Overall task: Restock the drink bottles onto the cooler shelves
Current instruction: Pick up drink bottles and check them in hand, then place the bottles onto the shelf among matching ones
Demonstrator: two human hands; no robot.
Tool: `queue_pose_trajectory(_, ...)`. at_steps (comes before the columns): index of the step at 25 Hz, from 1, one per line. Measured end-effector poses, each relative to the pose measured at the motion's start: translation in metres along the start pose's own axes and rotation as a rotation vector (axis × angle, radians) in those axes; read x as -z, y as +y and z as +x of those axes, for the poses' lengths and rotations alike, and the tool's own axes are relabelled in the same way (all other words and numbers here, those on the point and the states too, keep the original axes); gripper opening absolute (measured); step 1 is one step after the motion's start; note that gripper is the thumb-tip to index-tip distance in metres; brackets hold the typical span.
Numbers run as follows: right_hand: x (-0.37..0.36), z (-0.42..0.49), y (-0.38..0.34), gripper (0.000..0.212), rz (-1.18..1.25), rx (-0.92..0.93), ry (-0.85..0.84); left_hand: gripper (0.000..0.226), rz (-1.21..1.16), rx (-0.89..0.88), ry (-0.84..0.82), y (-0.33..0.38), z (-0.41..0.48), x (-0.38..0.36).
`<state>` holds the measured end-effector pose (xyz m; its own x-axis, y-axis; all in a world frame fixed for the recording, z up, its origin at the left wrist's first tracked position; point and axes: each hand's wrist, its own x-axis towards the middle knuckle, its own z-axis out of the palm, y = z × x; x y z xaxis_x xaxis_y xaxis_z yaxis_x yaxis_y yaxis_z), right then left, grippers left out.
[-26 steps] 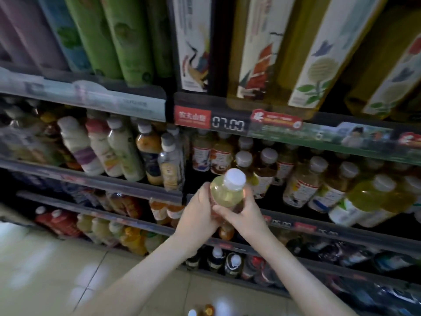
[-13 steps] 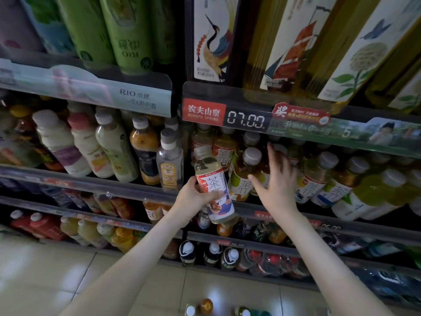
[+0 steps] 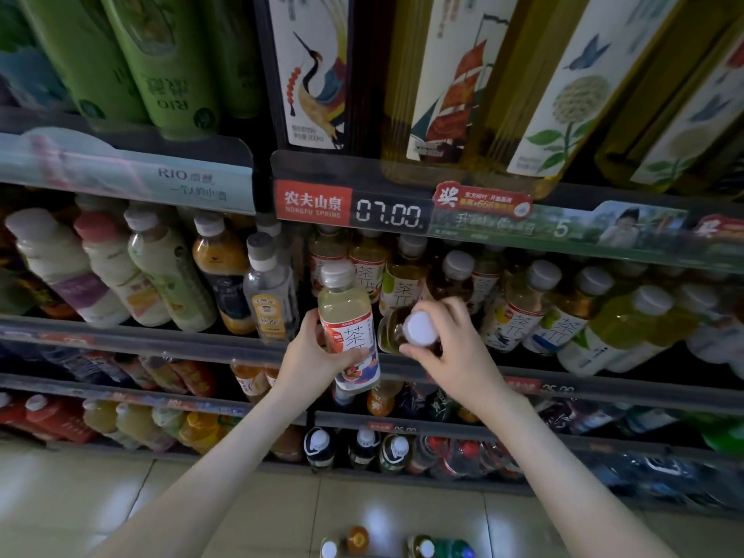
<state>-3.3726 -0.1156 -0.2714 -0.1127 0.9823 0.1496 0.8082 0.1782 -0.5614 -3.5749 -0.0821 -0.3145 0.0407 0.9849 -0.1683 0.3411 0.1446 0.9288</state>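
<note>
Cooler, middle shelf (image 3: 604, 380), lane under the 07.00 price strip (image 3: 388, 213).

- Left hand (image 3: 310, 352): fingers and thumb wrap the lower label of a pale tea bottle (image 3: 346, 312). The bottle is upright, cap up, just in front of the front rail (image 3: 161, 336) and not yet on the shelf.
- Right hand (image 3: 447, 340): fingers curl over the shoulder of an amber bottle (image 3: 392, 332) at the lane mouth. It is tipped forward so its white cap faces out. Whether its base sits on the shelf is hidden.
- The two held bottles are just beside each other, nearly touching. Other tea bottles (image 3: 519, 312) lean in packed rows to the right.
- Spare bottles (image 3: 358, 539) stand on the floor (image 3: 120, 485) below.

Judgement: the step looks like clearing a slot with the right hand so the pale bottle can go in.

- Hold the amber bottle aside by its shoulder, not by the cap alone.
- Lift the pale bottle's base over the rail, then slide it straight back, label outward.
- Set the amber bottle down only after that.

Risks: the neighbours lean forward, so a nudge could tip one over the rail. The grip on the label may slip if it is wet.
</note>
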Motion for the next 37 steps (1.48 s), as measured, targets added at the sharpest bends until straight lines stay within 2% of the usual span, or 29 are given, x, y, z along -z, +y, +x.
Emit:
queue_pose_trajectory(4,-0.006,-0.010,0.005,0.048,0.038,0.030,0.016,0.071,-0.011,-0.020,0.016,0.005,-0.001,-0.002)
queue_pose_trajectory(9,-0.013,0.016,-0.007,0.057,0.076,-0.043,0.152,0.071,-0.022,-0.035,0.012,0.006,-0.001,-0.003)
queue_pose_trajectory(15,0.000,0.048,0.012,0.067,-0.322,-0.098,0.206,0.077,-0.014,-0.034,0.005,0.002,-0.004,-0.002)
queue_pose_trajectory(17,0.003,0.045,0.022,0.072,-0.374,-0.134,0.227,0.078,-0.017,-0.043,-0.006,0.002,-0.005,-0.002)
queue_pose_trajectory(20,0.016,0.044,0.033,0.059,-0.195,-0.130,0.205,0.080,-0.017,-0.052,-0.015,0.004,-0.004,-0.005)
queue_pose_trajectory(23,0.030,0.034,0.042,0.046,-0.135,-0.107,0.283,0.079,-0.016,-0.063,-0.022,0.007,-0.004,-0.009)
queue_pose_trajectory(27,0.049,0.017,0.064,0.046,0.035,-0.266,0.425,0.079,0.025,-0.062,-0.024,0.005,-0.010,-0.013)
queue_pose_trajectory(29,0.055,0.015,0.070,0.048,0.014,-0.267,0.408,0.079,0.036,-0.064,-0.023,0.004,-0.012,-0.013)
queue_pose_trajectory(33,0.052,0.021,0.061,0.049,-0.097,-0.202,0.246,0.080,0.020,-0.064,-0.014,0.008,-0.010,-0.019)
queue_pose_trajectory(37,0.042,0.037,0.053,0.050,-0.089,-0.194,0.221,0.079,-0.011,-0.068,-0.030,0.012,-0.005,-0.025)
